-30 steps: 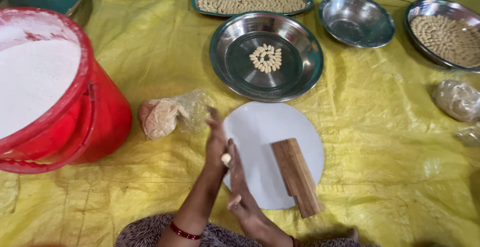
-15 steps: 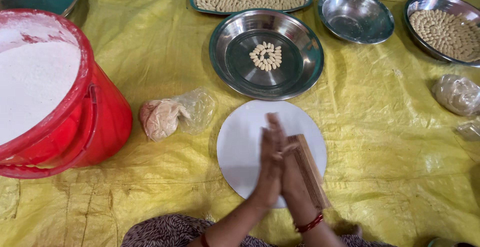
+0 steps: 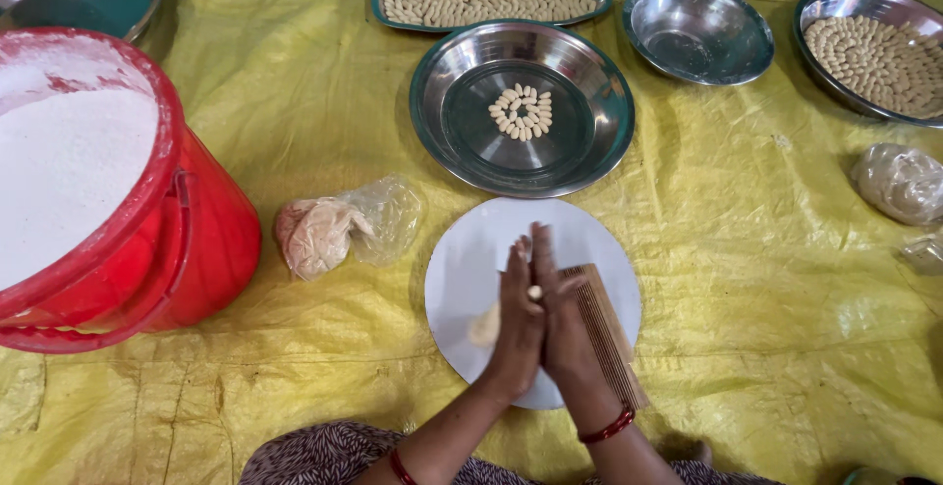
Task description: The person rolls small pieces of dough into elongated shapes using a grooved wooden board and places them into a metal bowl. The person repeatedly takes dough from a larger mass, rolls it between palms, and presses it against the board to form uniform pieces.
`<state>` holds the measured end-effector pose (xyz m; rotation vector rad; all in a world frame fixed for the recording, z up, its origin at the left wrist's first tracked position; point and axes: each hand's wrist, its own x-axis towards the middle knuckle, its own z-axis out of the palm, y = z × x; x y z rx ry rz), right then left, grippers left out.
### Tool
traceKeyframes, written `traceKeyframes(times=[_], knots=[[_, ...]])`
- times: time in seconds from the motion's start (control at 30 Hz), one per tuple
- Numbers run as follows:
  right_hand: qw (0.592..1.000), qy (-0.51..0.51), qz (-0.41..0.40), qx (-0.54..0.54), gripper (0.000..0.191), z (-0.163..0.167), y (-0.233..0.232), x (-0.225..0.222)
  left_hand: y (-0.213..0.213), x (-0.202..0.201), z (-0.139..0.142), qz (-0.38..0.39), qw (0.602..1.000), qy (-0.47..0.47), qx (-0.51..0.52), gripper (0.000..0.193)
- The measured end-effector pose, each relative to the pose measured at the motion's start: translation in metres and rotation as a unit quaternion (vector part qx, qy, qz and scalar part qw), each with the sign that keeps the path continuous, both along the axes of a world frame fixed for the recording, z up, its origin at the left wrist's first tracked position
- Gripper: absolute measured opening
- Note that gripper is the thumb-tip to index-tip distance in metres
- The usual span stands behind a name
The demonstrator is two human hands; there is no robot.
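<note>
At the left edge of the frame stands a red plastic bucket (image 3: pixel 147 240) full of white flour; just right of it, on the yellow plastic sheet (image 3: pixel 766 279), lies a clear bag holding a lump of pinkish dough (image 3: pixel 319 235); lower centre sits a round white board (image 3: pixel 471 269), and above it the left hand (image 3: pixel 516 323) and right hand (image 3: pixel 560 333) are pressed palm to palm, fingers straight, with a small pale piece of dough (image 3: pixel 534 293) pinched between them; for an even roll, light steady pressure along the palms looks wise; a ridged wooden comb-like block (image 3: pixel 609 333) lies under the right wrist; above centre, a steel dish (image 3: pixel 589 141) holds shaped pieces (image 3: pixel 522 113); further trays sit along the top and upper right.
</note>
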<state>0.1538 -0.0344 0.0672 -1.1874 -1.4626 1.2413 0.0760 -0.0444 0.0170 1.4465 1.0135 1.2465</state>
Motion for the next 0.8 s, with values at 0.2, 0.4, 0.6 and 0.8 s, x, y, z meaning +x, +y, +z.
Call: traceKeyframes(times=[0.2,0.4,0.6,0.8], knots=[[0.994,0.094,0.044,-0.042,0.081,-0.011,-0.001,0.002,0.007,-0.015,0.002,0.058,0.994,0.089,0.006,0.064],[0.991,0.014,0.129,-0.009,0.072,-0.020,0.003,0.001,0.030,-0.050,0.013,0.134,0.989,0.063,-0.019,0.060],[0.826,-0.560,0.017,-0.060,0.077,0.002,0.017,0.048,0.048,-0.083,0.010,0.080,0.979,0.188,0.019,0.066],[0.744,-0.634,-0.011,-0.211,0.122,-0.012,0.016,0.047,0.051,-0.076,-0.010,0.115,0.978,0.171,0.015,0.046]])
